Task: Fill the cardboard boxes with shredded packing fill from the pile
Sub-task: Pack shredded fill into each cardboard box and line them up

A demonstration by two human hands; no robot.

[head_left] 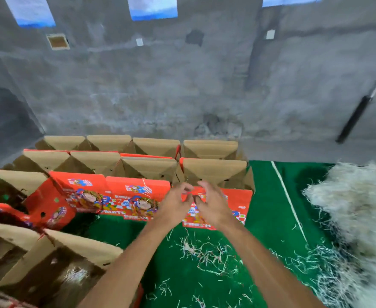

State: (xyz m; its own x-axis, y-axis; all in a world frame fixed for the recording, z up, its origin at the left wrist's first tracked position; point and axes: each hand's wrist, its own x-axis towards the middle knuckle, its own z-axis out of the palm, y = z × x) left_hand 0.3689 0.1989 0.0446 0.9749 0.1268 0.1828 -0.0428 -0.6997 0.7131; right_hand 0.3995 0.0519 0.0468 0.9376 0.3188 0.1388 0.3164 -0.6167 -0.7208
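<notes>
While both arms reached forward over the green mat (267,196), the left hand (175,202) and right hand (212,204) met just in front of the nearest red printed cardboard box (238,204), fingers curled inward toward each other. Fingertips of the two hands nearly touched; whether anything thin was pinched between them could not be told, motion blur. No clump of fill was visible in either hand.

Landmark: that red box. Left of it stood a row of similar red printed boxes (116,196), cartoon faces on the sides. Behind it stood rows of open brown cardboard boxes (151,165) with flaps up, reaching back to the grey concrete wall (182,85). Well to its left and nearer the camera, another open brown box (56,258) held a small tuft of pale shreds.

Right of the red box, well apart, lay the big pile of whitish shredded packing fill (360,207) on the mat. Loose scattered shreds (204,252) lay on the mat in front of the box, under the forearms. A white line (289,201) ran across the mat between box and pile. A dark-handled pole (355,116) leaned on the wall, far right of the box.
</notes>
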